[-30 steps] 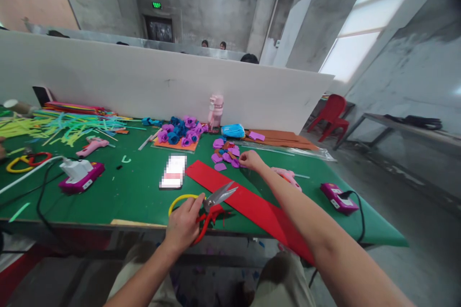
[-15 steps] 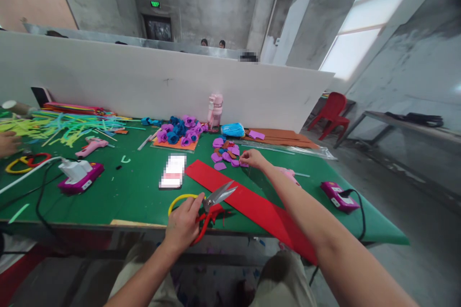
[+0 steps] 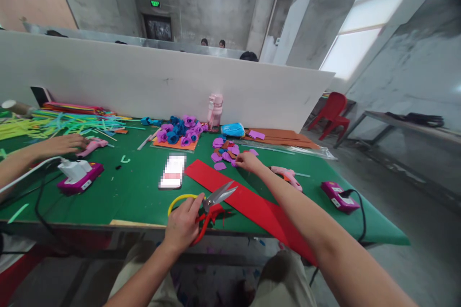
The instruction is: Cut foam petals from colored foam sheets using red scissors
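My left hand is closed around the handles of a pair of scissors, one yellow and one red. The parted blades point right, over a long red strip that lies slantwise on the table. Small red scraps show beneath the scissors. At the right edge of a loose pile of purple petal-shaped pieces, mixed with some brown and blue ones, my right hand has its fingers pinched on a purple piece. My right forearm crosses above the red strip.
Pink glue guns lie right and left. A phone, purple and blue paper flowers, a pink bottle and brown sheets are around. A co-worker's hand touches the left glue gun. Power blocks with cords sit at both sides.
My right hand has shifted slightly left and down along the petal pile, uncovering a purple piece behind it. The co-worker's hand has reached right to the left glue gun. My left hand stays still.
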A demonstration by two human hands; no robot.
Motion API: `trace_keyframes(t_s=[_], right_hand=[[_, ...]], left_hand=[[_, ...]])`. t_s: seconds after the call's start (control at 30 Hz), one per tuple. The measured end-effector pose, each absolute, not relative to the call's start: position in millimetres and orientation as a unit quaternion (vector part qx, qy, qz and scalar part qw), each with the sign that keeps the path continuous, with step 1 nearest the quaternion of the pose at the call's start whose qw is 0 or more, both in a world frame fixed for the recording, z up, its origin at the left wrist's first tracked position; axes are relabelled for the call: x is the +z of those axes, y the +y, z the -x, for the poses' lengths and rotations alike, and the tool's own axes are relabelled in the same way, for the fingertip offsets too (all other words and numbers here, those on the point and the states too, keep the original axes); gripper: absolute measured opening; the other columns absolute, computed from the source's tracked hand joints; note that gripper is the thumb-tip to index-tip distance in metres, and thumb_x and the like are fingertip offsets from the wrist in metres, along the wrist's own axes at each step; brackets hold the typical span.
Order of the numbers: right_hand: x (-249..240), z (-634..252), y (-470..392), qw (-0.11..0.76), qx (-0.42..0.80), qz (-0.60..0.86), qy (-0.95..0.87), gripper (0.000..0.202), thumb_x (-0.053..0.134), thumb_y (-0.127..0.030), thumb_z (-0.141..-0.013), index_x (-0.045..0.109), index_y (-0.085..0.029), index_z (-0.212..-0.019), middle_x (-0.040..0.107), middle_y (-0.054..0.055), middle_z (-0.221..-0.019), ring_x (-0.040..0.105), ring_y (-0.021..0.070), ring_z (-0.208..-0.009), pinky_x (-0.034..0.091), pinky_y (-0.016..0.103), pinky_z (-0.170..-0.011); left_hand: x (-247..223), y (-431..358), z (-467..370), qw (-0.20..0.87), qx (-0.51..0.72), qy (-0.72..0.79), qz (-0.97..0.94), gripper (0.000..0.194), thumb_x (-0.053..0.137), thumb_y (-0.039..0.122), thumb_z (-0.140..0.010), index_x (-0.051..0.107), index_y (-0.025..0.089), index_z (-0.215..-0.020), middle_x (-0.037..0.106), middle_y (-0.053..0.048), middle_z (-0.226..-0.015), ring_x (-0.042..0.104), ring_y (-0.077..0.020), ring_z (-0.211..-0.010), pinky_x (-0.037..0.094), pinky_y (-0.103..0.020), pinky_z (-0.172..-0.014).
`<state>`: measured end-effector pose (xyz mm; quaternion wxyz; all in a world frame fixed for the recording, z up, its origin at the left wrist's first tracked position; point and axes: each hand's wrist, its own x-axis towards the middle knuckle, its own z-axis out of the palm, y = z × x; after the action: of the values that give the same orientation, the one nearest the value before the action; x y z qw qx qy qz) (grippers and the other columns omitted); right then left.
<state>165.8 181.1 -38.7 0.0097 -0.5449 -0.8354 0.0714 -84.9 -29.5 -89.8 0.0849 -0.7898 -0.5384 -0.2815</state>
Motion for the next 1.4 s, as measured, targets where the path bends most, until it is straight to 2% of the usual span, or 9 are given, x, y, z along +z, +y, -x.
trace_keyframes(t_s=[0.3, 0.6, 1.4], right_hand=[[-42.8, -150.1, 177.0, -0.02, 0.021, 0.562, -0.826, 0.027, 0.054, -0.033, -0.089, 0.058, -0.016, -0.11, 0.06, 0.008, -0.113, 0.059, 0.0204, -0.098, 0.05, 0.042, -0.084], [-39.4, -160.1, 187.7, -0.042, 0.048, 0.57, -0.819, 0.025, 0.054, -0.034, -0.089, 0.06, -0.015, -0.105, 0.062, 0.006, -0.106, 0.061, 0.0185, -0.091, 0.052, 0.038, -0.079], [-27.4, -168.6, 196.5, 0.022, 0.102, 0.56, -0.822, 0.024, 0.056, -0.033, -0.088, 0.061, -0.014, -0.101, 0.063, 0.005, -0.103, 0.062, 0.0182, -0.088, 0.052, 0.037, -0.077]], left_hand=[[-93.0, -28.5, 86.4, 0.092, -0.277, -0.536, 0.792, 0.06, 0.042, 0.002, -0.07, 0.045, 0.017, -0.127, 0.062, -0.005, -0.088, 0.06, -0.0182, -0.076, 0.045, -0.026, -0.062], [-92.6, -28.7, 85.2, 0.093, -0.283, -0.533, 0.792, 0.057, 0.043, 0.003, -0.072, 0.046, 0.016, -0.127, 0.062, -0.005, -0.084, 0.06, -0.018, -0.073, 0.044, -0.026, -0.061], [-90.9, -28.8, 85.8, 0.086, -0.283, -0.532, 0.794, 0.056, 0.043, 0.003, -0.072, 0.047, 0.016, -0.126, 0.062, -0.005, -0.087, 0.06, -0.0188, -0.075, 0.044, -0.026, -0.06]])
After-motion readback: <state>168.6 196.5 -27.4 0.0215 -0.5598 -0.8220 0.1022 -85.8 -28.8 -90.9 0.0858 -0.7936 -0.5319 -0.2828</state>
